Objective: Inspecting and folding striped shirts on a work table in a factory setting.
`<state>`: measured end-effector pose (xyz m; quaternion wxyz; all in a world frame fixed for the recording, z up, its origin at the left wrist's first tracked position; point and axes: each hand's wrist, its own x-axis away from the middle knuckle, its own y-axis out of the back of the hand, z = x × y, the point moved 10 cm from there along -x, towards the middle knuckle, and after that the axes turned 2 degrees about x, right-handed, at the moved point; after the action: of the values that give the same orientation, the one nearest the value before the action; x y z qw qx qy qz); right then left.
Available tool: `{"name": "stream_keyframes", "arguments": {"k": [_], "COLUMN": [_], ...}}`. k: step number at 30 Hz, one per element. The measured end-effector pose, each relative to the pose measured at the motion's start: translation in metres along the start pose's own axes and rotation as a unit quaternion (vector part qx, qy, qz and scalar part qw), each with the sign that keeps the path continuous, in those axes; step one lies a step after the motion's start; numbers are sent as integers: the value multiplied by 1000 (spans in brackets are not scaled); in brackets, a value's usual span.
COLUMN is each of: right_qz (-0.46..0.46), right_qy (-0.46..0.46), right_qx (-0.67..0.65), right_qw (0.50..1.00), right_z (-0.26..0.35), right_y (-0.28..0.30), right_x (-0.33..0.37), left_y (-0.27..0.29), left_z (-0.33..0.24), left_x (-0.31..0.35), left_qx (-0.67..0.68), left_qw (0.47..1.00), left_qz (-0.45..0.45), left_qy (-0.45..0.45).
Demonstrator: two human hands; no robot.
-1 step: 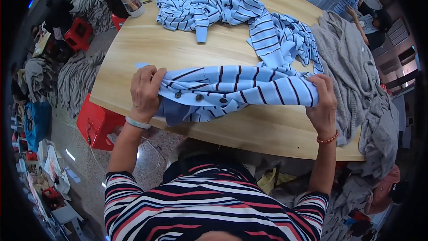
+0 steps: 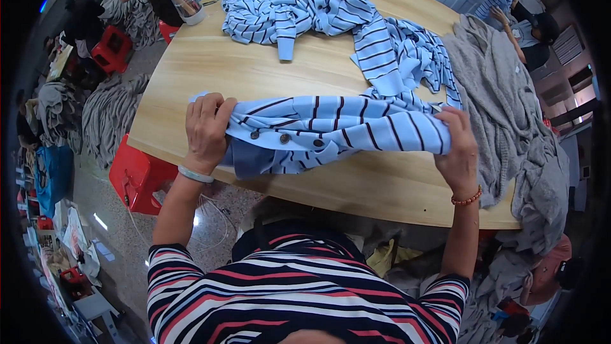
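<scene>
A light blue knit cardigan (image 2: 344, 124) with dark and white stripes is stretched between my hands over the table's near part. My left hand (image 2: 208, 126) is closed on its left end, close to a row of dark buttons (image 2: 284, 138). At the other end my right hand (image 2: 458, 147) grips the striped fabric, fingers bent around it. A small pointed, metallic-looking thing (image 2: 436, 108) shows by the right fingertips; I cannot make out what it is. Part of the cardigan's lower edge hangs toward me, in shadow.
More striped blue garments (image 2: 299, 10) lie heaped on the far side of the wooden table (image 2: 210, 70). Grey knits (image 2: 490, 89) drape over its right edge. A tool cup (image 2: 191, 10) stands far left, a red stool (image 2: 137, 175) near left. Other people work around.
My right hand has shifted slightly left with its end of the cardigan, and the small pointed thing by its fingertips shows more plainly. My left hand has barely moved.
</scene>
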<state>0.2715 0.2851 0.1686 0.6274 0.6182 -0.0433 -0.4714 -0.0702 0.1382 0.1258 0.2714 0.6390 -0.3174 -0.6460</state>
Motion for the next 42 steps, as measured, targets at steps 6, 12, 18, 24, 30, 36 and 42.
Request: {"name": "stream_keyframes", "arguments": {"k": [6,12,18,24,30,36,42], "right_qz": [142,-18,164,78,65,-27,225], "right_qy": [-11,52,-94,-253,-297,-118,72], "right_qx": [17,186,76,2,-136,61,-185], "right_qw": [990,981,979,964,943,991,954], "right_z": [-22,-21,-89,-106,-135,-52,101], "right_y": [-30,0,-87,-101,-101,-44,-149], "right_x": [36,23,78,70,75,29,0], "left_y": [11,-13,-106,-89,-108,-99,-74], "left_z": [0,39,38,8,-50,-49,-39], "left_x": [-10,-35,18,33,75,72,60], "left_qx": [24,-91,-88,174,368,412,492], "left_qw": [997,995,975,965,878,876,823], "left_qz": [-70,9,198,182,268,221,228], "left_qy": [-30,-27,-40,74,146,117,167]}}
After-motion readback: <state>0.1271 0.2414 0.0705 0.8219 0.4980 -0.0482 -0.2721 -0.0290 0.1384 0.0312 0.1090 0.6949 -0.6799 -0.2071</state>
